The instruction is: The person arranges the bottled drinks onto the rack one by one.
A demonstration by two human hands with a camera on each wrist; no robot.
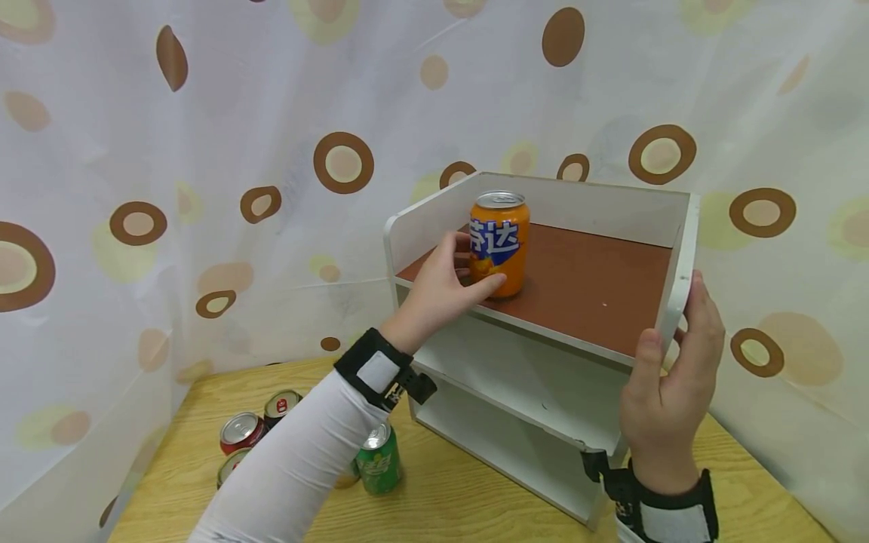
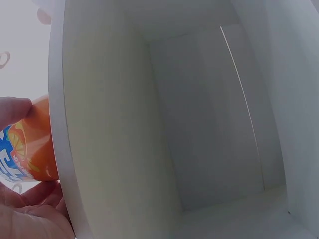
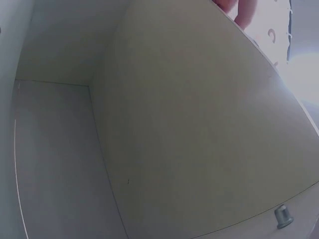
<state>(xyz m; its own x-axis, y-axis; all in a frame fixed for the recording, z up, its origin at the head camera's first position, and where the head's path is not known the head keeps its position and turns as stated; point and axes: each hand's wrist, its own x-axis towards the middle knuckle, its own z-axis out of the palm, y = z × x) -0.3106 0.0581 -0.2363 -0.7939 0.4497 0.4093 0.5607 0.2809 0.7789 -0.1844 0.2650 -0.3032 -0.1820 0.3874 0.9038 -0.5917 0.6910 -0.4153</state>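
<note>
An orange soda can [image 1: 514,245] stands upright on the brown top board [image 1: 591,283] of a white shelf unit [image 1: 543,388], near its front left. My left hand [image 1: 444,283] holds the can low down, thumb across its front and fingers round its left side. The left wrist view has the same can [image 2: 40,144] between thumb and fingers, at the shelf's edge. At the unit's right side panel [image 1: 681,275], my right hand [image 1: 675,377] grips the front edge, thumb on the inner side and fingers on the outer. The right wrist view looks into a shelf compartment [image 3: 189,124].
On the wooden table [image 1: 434,490], a green can [image 1: 380,464] stands left of the unit. Farther left are a red can [image 1: 241,431], a dark can [image 1: 280,406] and others partly hidden by my left sleeve [image 1: 292,460]. A patterned curtain [image 1: 271,113] hangs close behind.
</note>
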